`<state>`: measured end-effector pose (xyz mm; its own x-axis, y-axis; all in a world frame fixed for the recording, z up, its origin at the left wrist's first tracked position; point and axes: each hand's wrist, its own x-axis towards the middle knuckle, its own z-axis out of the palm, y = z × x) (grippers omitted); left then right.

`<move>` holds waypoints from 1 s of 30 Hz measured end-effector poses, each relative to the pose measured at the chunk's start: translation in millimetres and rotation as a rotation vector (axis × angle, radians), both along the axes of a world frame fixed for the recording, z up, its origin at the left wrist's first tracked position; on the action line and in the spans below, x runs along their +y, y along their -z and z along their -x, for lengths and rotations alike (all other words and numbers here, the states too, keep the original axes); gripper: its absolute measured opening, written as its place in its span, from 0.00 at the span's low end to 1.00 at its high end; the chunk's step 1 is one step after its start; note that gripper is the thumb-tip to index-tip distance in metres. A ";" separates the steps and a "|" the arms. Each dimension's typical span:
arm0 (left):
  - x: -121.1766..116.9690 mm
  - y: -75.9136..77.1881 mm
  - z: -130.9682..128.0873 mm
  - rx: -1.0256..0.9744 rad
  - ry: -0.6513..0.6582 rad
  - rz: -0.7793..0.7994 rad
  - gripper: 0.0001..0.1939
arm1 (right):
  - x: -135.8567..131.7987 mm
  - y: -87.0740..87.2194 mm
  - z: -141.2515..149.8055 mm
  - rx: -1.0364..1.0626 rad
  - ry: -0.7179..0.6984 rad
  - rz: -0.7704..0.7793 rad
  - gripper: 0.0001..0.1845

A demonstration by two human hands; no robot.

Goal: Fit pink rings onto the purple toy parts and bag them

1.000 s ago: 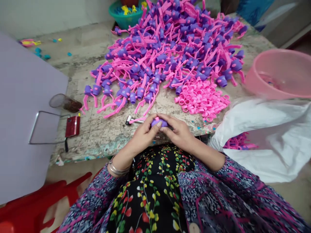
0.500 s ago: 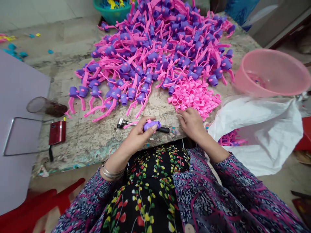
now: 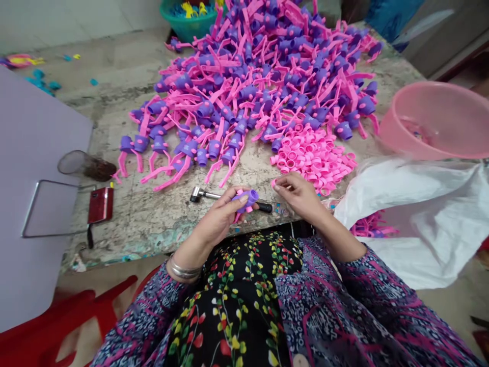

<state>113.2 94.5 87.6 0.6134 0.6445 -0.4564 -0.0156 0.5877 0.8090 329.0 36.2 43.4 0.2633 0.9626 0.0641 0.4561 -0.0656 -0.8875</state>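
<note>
My left hand (image 3: 217, 216) is shut on a purple plastic part (image 3: 246, 200) with a pink strip sticking out below it. Just beyond that hand lies a small steel ratchet-like tool with a black handle (image 3: 206, 194). My right hand (image 3: 300, 196) rests at the near edge of a heap of pink plastic rings (image 3: 313, 158), its fingertips pinched on a pink ring (image 3: 274, 182). Behind the rings spreads a large pile of purple-and-pink plastic parts (image 3: 248, 86).
The stained stone worktop (image 3: 130, 216) carries a red phone (image 3: 100, 205) and a tipped glass with brown contents (image 3: 86, 165). A pink basin (image 3: 435, 122), white plastic bag (image 3: 412, 204), lilac board (image 3: 38, 153), teal tub (image 3: 187, 25) and red chair (image 3: 69, 316) surround it.
My right hand has left the purple part and moved to the pink rings, where its fingers now pinch. The purple part has turned in my left hand, and the tool lies uncovered.
</note>
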 end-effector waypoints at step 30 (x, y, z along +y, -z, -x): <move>-41.4 3.5 -1.3 -0.007 0.113 -0.142 0.15 | -55.4 -33.9 40.3 1.146 -0.038 0.153 0.16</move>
